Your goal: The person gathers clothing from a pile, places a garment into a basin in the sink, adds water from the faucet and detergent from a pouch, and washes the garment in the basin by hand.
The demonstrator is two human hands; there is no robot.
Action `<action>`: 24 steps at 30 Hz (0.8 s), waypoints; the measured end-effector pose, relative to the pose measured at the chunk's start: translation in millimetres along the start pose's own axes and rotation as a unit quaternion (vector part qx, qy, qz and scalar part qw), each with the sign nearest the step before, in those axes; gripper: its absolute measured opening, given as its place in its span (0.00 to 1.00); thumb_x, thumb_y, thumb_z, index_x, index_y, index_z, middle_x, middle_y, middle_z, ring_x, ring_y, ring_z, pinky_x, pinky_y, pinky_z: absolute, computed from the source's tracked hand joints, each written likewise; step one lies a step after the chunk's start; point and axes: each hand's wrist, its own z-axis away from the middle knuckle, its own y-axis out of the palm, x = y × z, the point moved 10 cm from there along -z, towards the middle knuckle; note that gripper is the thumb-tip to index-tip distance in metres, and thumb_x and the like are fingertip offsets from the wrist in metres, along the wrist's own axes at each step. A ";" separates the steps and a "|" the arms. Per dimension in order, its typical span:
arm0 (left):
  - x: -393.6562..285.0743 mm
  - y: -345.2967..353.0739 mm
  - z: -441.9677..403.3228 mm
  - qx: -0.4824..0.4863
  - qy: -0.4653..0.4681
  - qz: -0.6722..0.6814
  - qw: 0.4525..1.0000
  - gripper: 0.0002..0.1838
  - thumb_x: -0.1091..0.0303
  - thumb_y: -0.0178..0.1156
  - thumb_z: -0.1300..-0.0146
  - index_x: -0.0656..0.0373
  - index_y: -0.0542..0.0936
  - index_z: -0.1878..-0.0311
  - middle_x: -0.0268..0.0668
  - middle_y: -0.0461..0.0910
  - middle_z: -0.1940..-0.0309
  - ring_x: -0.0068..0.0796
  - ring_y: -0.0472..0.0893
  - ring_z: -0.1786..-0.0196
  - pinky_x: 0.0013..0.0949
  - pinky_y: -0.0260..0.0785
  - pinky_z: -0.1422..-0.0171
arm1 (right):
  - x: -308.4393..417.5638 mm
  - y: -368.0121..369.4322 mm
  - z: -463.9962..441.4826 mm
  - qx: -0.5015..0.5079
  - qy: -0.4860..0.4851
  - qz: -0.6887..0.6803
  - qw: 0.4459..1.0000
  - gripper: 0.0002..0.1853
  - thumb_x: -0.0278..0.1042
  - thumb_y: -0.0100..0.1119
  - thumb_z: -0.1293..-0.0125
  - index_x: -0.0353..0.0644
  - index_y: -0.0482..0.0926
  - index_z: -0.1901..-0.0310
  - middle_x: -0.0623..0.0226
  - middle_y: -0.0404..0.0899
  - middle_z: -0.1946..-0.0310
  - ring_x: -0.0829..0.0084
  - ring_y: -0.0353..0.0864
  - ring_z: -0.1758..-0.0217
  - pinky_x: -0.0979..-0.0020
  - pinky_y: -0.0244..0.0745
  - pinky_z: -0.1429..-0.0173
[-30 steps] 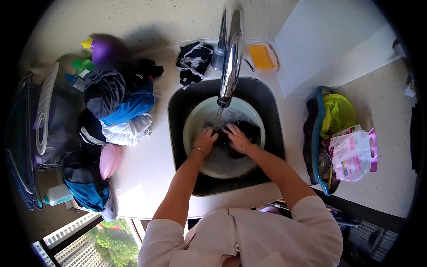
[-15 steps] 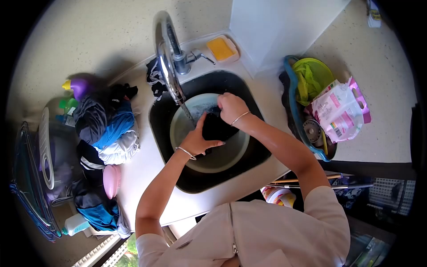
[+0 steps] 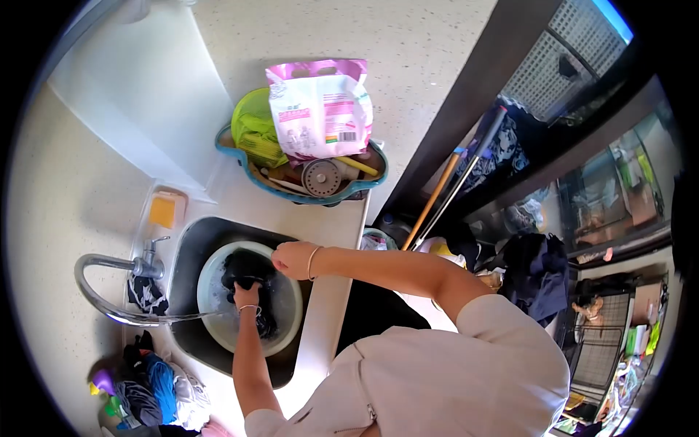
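Note:
My left hand (image 3: 247,296) is in the pale round basin (image 3: 293,309), its fingers closed on a black cloth (image 3: 244,268) that lies in sudsy water. My right hand (image 3: 293,260) is above the basin's right rim with its fingers curled; whatever it holds, if anything, is hidden. The basin stands in the dark sink (image 3: 191,251). From the curved chrome tap (image 3: 98,291) at the left, water runs toward the basin.
A blue-rimmed basket (image 3: 269,191) behind the sink holds a pink and white bag (image 3: 320,109), a green mesh (image 3: 255,131) and a round drain strainer (image 3: 321,177). Yellow soap (image 3: 166,210) sits near the tap. Piled clothes (image 3: 162,386) lie at lower left; poles (image 3: 444,193) lean at right.
The view has turned to the right. My right hand has moved from the black cloth out to the basin's rim, while my left hand has gone down onto the cloth.

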 end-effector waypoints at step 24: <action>18.6 -124.4 161.9 0.028 -0.246 0.652 0.717 0.21 0.58 0.68 0.50 0.47 0.75 0.53 0.28 0.80 0.62 0.25 0.78 0.60 0.31 0.70 0.62 | 116.1 43.5 -150.2 -0.083 -0.157 -0.039 0.983 0.19 0.15 0.45 0.48 0.42 0.74 0.55 0.47 0.78 0.60 0.48 0.77 0.53 0.59 0.72 0.50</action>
